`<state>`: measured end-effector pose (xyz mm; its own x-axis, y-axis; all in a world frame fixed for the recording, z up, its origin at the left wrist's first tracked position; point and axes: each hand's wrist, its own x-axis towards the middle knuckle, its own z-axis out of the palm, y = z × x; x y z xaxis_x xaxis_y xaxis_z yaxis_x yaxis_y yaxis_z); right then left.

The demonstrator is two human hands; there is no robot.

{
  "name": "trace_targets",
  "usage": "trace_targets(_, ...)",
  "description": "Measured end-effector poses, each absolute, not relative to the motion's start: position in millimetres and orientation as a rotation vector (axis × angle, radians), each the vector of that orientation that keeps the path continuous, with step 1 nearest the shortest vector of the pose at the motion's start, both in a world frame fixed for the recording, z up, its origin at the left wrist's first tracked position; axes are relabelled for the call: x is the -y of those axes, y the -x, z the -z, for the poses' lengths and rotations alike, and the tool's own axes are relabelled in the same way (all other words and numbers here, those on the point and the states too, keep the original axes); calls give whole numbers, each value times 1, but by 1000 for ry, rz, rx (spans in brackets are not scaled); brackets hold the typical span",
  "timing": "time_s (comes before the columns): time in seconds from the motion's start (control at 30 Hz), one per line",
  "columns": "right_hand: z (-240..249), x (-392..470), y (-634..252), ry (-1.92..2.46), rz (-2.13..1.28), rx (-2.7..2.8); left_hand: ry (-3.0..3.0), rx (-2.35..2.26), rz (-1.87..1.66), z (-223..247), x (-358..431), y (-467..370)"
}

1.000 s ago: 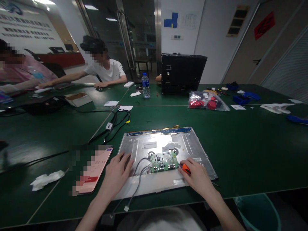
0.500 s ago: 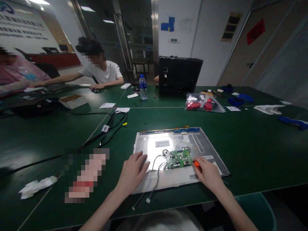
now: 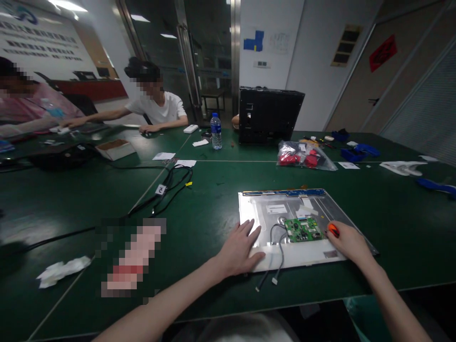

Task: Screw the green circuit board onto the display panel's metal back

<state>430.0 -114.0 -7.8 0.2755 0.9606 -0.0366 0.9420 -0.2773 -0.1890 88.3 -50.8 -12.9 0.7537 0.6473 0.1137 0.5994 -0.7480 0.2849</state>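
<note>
Lying metal back up on the worktop, the display panel carries a green circuit board. The left hand spreads flat over the panel's left edge, probably steadying it; the right hand grasps an orange tool beside the board, its working end indiscernible.

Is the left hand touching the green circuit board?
Apart. The head view shows bare metal panel between the left hand and the green circuit board.
</note>
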Motion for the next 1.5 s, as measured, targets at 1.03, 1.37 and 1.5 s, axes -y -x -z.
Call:
trace_targets(1.03,3,64,-457,2125,61,2092,-2764,-899,-349,38,47,-188)
trace_targets(1.37,-4,53,-440,2148,-29,2234,-2777,-899,-333,34,51,-212)
trace_targets(1.5,-8,51,-437,2096,-25,2237,-2778,-898,-354,36,50,-223)
